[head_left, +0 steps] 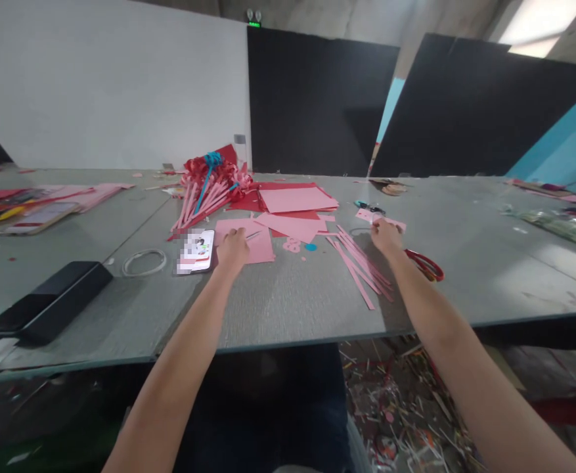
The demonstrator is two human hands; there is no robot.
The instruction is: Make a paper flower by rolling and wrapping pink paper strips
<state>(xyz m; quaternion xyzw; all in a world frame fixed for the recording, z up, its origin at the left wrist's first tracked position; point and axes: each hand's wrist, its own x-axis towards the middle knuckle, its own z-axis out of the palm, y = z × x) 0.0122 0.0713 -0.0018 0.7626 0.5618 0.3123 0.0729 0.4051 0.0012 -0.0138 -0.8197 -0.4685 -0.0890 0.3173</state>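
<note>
Left hand rests on a pink sheet on the grey bench, fingers curled, grip seems closed on something thin at the sheet, cannot tell what. Phone lies just beside that sheet, on its near-left edge. Right hand sits beyond the pink strips, fingertips pinching a small pink paper piece, grip together on it. Red scissors lie just beside the right wrist. Behind the pink sheet: stacked red and pink papers, and a bundle of paper flowers. White ring and black box left of the phone.
</note>
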